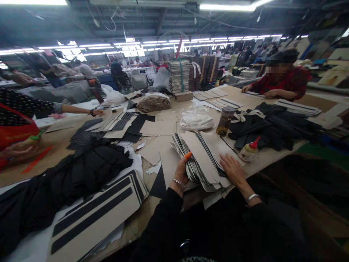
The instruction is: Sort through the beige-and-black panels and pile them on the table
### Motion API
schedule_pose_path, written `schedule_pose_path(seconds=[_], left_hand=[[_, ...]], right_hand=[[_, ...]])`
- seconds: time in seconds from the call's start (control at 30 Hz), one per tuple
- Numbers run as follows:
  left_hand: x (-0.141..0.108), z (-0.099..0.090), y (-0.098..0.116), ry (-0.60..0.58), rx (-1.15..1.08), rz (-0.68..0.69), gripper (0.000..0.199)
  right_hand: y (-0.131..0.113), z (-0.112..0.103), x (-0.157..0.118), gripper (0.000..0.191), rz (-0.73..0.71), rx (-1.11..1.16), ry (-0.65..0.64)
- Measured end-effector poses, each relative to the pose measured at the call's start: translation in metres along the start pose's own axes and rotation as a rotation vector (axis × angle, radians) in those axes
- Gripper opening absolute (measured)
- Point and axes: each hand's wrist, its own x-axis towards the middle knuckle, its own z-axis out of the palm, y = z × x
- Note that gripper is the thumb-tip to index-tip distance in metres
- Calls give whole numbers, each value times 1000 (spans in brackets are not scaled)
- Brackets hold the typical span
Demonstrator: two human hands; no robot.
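Cardboard (200, 156) pieces with black strips stand in a thick, fanned stack at the near edge of the table (268, 154), between the two hands of the person. The left hand (182, 171), with an orange cover on its thumb, has its grip closed on the left side of this stack; its other fingers are hidden by the pieces. The right hand (233, 169) lies flat on the right side, its grip wide. At the left border a co-worker is cut off, and only a spotted sleeve (24, 103), a red apron (16, 129) and the hands are seen.

The jar (225, 122) has amber liquid at its bottom. Beside the right hand, the bottle (247, 152) with a red tip holds something which I cannot make out. The clear plastic bag (196, 116) seems to contain pale pieces, but its folds blur them.

On the table, black fabric strips (89, 167) are heaped at the left, and a dark pile (280, 123) lies at the right. Behind, under long ceiling lamps (226, 7), other people sit in a wide, dim hall.
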Motion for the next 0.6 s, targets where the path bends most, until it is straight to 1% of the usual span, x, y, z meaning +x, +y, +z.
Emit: schedule_pose_path(seconds=[0.07, 0.2, 0.3, 0.37, 0.4, 0.47, 0.53, 0.57, 0.6], left_hand=[[0, -2, -2, 14, -25, 41, 35], [0, -3, -8, 38, -95, 136, 38], [1, -1, -10, 48, -137, 194, 37], [1, 0, -10, 53, -151, 219, 35], [1, 1, -10, 58, -156, 230, 35], [3, 1, -10, 75, -167, 247, 37], [6, 1, -11, 95, -178, 247, 39], [8, 1, -12, 103, -185, 240, 40], [11, 0, -13, 109, -192, 230, 41]], right_hand=[[5, -2, 4, 51, 50, 140, -16], [17, -4, 8, 62, 85, 358, -104], [22, -4, 10, 64, 148, 366, -113], [18, -12, 12, 66, 175, 325, -79], [12, -19, 13, 66, 170, 307, -41], [-6, -42, 7, 63, 125, 314, 78], [-35, -72, -11, 50, 71, 382, 200], [-53, -87, -24, 42, 62, 432, 243], [-73, -100, -38, 36, 23, 480, 259]])
